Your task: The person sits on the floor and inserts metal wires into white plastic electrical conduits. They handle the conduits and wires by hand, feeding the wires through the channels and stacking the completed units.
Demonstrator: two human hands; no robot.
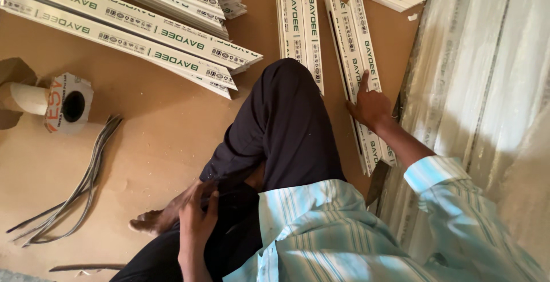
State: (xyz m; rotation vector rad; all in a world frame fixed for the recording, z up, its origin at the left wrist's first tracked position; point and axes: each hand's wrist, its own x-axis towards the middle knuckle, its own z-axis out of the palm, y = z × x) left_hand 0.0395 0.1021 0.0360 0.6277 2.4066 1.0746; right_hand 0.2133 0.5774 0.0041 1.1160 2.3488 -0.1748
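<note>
Right hand (369, 107): we see it pressed flat, fingers spread, on a white profile strip (358, 58) lying on the brown floor (172, 139).
Left hand (195, 222): blurred against the dark trousers (281, 127); we cannot tell its hold.
Around: more strips (132, 27), a tape roll (69, 103), grey gasket strips (80, 187).

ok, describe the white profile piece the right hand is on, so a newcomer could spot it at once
Start at the brown board floor and find the person's raised dark-trousered knee. Just right of it lie two pairs of white profile strips; take the right-hand pair, next to the sheeted stack. It alone has the right hand resting on it.
</note>
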